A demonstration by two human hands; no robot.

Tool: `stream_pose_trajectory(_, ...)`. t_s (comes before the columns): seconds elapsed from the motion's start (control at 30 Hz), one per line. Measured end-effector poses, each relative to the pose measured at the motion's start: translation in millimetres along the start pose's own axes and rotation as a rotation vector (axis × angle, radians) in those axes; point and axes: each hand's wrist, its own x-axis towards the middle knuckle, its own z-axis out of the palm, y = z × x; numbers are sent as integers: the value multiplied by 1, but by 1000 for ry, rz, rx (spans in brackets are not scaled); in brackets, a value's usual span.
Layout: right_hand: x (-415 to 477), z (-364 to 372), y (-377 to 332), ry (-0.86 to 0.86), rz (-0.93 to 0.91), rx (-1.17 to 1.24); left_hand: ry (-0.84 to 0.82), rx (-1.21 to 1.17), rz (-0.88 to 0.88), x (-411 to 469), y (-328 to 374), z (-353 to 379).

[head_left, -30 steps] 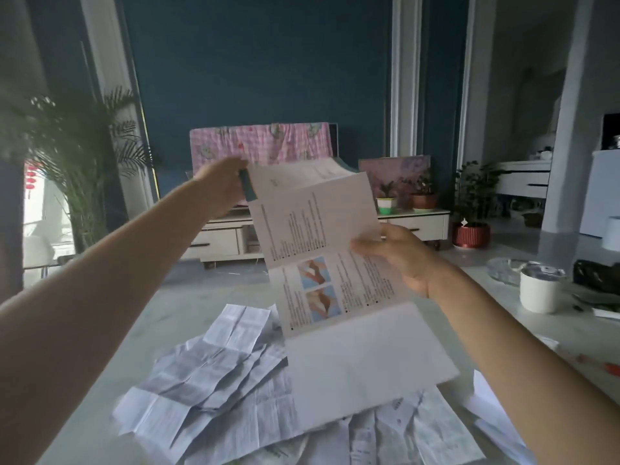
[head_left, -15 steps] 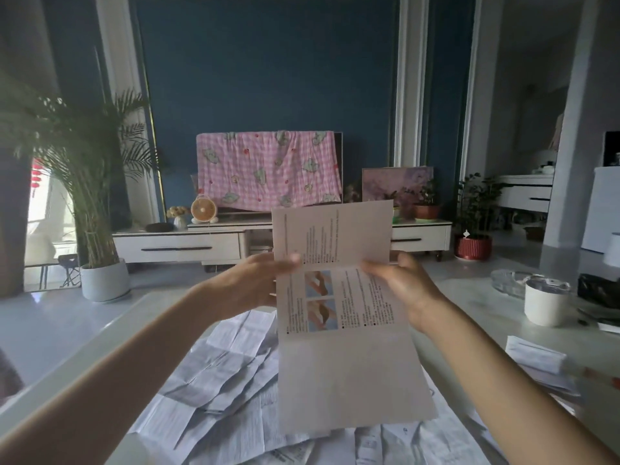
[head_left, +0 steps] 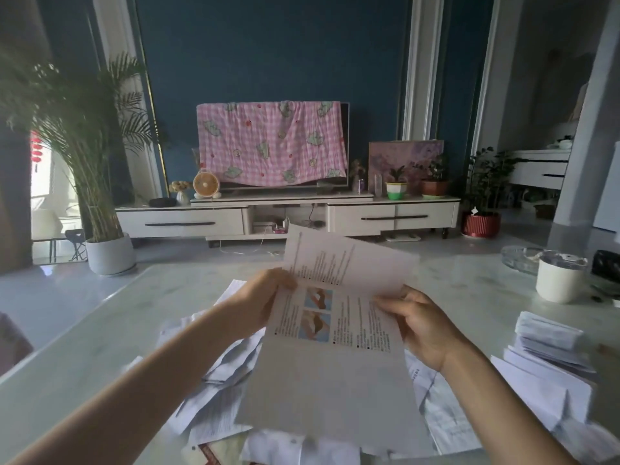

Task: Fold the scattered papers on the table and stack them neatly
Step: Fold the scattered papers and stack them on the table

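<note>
We pinch the leaflet (head_left: 335,330) w/ both hands: left hand (head_left: 255,303) & right hand (head_left: 416,320) at its side edges, scattered papers (head_left: 214,397) lying below our grip.

Printed leaflet (head_left: 335,333), creased, top panel bent, aloft over scattered papers (head_left: 218,414) at table (head_left: 100,347) near edge; folded stack (head_left: 550,340) by right edge.

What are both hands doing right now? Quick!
Left hand: holding the printed sheet by its left edge.
Right hand: holding the same sheet by its right edge.
</note>
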Motion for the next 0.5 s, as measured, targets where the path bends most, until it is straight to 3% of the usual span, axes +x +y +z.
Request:
stream_pose_trajectory(0.13,0,-5,28,226,-148,-13,-125,-201,-220,-3,-11,6)
stream_pose_trajectory(0.27,-5,-11,31,219,-272,-174,-209,-135,-188,-7,-26,15)
stream_pose_trajectory(0.5,-10,-23,28,3,111,197,5,-29,-26,5,-45,9)
